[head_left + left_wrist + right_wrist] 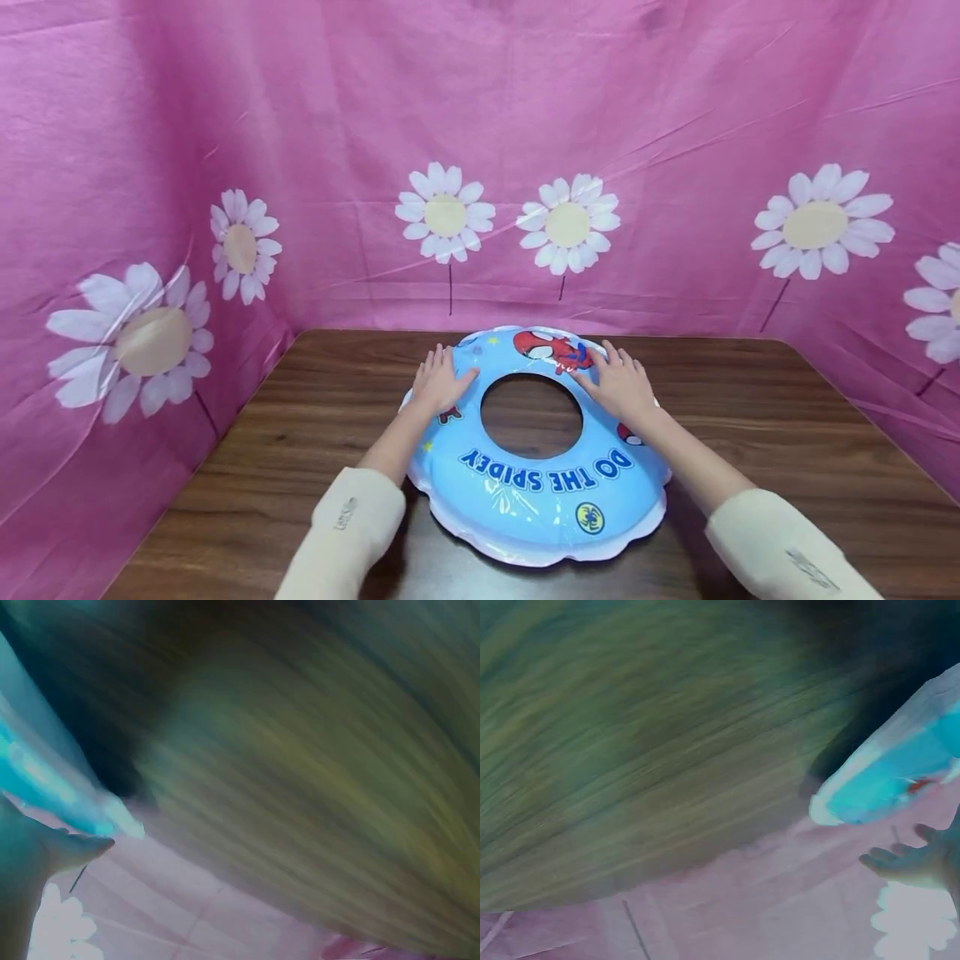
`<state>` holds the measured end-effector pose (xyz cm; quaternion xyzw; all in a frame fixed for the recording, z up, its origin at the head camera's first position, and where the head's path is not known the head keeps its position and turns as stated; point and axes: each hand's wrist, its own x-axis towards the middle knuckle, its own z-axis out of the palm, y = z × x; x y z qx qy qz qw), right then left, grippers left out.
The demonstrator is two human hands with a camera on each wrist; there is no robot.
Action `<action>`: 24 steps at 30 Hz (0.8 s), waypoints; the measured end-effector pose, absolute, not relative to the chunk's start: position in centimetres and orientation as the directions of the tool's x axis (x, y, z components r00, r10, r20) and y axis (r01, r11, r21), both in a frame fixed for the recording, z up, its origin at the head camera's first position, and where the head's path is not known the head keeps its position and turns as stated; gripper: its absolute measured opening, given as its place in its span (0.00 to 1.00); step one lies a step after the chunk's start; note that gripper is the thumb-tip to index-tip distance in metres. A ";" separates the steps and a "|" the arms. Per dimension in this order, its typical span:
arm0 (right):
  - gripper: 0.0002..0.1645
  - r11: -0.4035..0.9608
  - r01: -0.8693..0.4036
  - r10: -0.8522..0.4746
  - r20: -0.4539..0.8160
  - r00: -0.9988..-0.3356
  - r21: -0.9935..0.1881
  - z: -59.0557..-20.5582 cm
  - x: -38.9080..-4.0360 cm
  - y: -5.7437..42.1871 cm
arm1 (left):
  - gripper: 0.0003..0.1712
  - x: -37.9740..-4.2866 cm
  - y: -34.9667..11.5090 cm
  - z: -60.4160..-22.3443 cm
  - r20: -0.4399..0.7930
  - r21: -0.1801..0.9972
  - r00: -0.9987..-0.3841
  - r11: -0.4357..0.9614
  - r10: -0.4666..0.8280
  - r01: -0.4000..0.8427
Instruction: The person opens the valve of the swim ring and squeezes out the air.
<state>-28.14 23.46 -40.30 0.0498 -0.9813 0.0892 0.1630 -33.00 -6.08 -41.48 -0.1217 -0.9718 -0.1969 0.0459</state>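
A blue inflatable swim ring (517, 508) with a white rim, a red cartoon figure and the words "DO THE SPIDEY" lies on the wooden table. On its far left part rests my left hand (438, 385), fingers extended and thumb apart. My right hand (621, 387) touches the far right part beside the red figure, its fingers spread. Both wrist views are blurred: the left one shows part of my left hand (45, 851) against the ring (52, 787), and the right one shows fingers of my right hand (915, 859) near the ring's edge (885, 780).
The brown wood-grain table (750, 433) extends on both sides of the ring and shows through its hole. Pink cloth (510, 100) with large white daisies (444, 213) hangs behind the table and along its left and right sides.
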 end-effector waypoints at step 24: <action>0.40 0.963 -0.154 -0.098 0.244 -0.965 -0.220 -45.1 -31.1 24.3 | 0.38 -33.7 -4.2 -44.1 0.160 0.256 -0.963 0.933 0.215 0.251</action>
